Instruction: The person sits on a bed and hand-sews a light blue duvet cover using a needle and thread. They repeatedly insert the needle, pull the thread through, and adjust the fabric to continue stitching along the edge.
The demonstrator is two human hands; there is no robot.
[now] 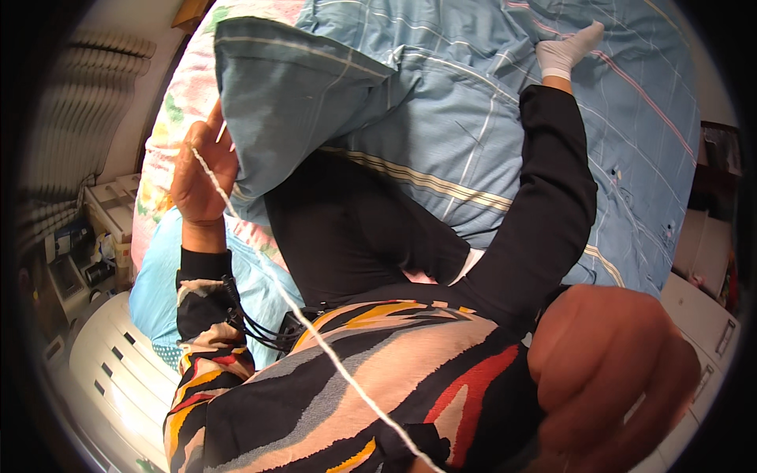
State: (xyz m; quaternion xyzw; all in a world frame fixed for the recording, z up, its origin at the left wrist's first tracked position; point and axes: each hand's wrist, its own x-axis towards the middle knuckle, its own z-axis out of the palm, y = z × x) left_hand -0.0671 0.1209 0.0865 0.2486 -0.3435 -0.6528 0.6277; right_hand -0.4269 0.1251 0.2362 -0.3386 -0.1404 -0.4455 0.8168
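My left hand (204, 171) is palm up at the left edge of a blue plaid quilt (290, 100). Some of its fingers reach behind the raised quilt corner, so its grip is hidden. A white twisted cord (331, 355) starts at a finger of this hand. It slants across my chest and leaves the view at the bottom. Close to the camera at the lower right is my right hand (615, 372), blurred, with curled fingers. Whether anything is inside it cannot be made out. The quilt corner stands up beside my bent left leg (355, 230) in black trousers.
My right leg (556, 171) stretches over the quilt. Under it lies a pink floral bed cover (177, 106). A light blue cloth bundle (157, 284) and a white plastic chair (112, 355) are at the left. Drawers (701, 319) border the right side. Black cables (254, 331) hang by my left sleeve.
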